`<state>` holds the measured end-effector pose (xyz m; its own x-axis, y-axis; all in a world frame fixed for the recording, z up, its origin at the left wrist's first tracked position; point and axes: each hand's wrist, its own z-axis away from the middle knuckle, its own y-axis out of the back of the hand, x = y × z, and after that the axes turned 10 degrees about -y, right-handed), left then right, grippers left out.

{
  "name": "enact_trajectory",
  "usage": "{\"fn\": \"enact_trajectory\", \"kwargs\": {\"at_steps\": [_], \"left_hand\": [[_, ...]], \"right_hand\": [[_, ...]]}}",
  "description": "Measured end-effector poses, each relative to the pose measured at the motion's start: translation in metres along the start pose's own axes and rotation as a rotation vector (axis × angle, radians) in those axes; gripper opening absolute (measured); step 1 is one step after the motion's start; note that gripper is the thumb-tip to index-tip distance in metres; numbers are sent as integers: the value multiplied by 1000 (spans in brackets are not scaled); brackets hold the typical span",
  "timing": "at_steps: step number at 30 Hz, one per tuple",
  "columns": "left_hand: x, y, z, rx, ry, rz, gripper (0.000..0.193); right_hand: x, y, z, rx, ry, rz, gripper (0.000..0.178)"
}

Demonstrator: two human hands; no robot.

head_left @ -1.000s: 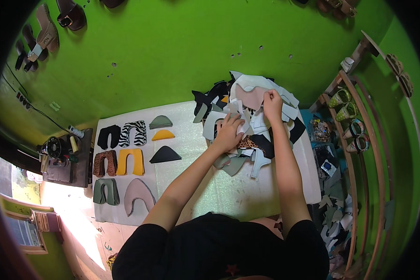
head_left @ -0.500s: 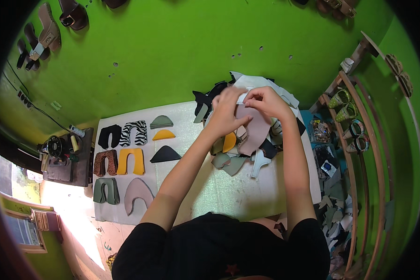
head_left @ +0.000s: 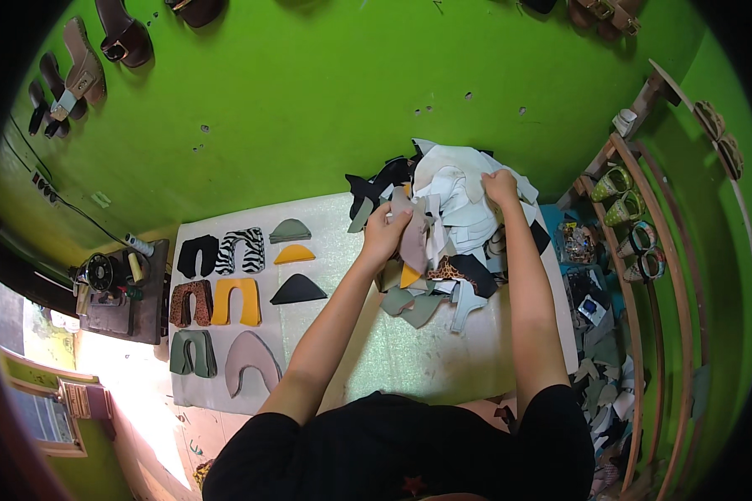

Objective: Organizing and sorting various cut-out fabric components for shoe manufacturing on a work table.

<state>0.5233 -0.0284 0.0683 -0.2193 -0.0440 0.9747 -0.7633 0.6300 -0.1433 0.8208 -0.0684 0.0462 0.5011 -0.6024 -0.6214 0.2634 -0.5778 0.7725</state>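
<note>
Pink piece [head_left: 413, 245] — held in the left hand [head_left: 383, 233].

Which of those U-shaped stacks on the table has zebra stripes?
The striped stack, in the far row, just right of the black stack. Its stripes set it apart: the brown stack is spotted and the others are plain.

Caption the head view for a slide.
Left hand holds a mauve piece at the scrap pile; right hand at the white scraps.

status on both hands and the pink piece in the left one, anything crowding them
Left hand gripping pink piece. Right hand at white scraps, grip unclear. Mixed offcuts crowding both.
</note>
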Motion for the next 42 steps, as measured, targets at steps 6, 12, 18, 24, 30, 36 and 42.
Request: {"fn": "enact_trajectory", "kwargs": {"at_steps": [6,12,18,24,30,36,42], "left_hand": [[-1,11,-1,66,148,383,32],[15,21,7,-35,219,560,45],[29,24,19,-24,219,434,56],[23,25,20,-43,248,425,44],[10,35,23,-13,244,651,43],[20,33,35,14,227,787,47],[29,32,59,83,188,806,46]], "right_hand": [[-45,-7,15,-85,-159,98,47],[-58,-25,21,115,-285,386,47],[-46,-24,-3,-136,-291,220,47],[-47,-34,-12,-70,-46,-390,36],[-111,16,42,-77,194,-588,35],[-151,36,166,-62,826,-310,19],[-142,18,238,-133,911,-130,18]]}}
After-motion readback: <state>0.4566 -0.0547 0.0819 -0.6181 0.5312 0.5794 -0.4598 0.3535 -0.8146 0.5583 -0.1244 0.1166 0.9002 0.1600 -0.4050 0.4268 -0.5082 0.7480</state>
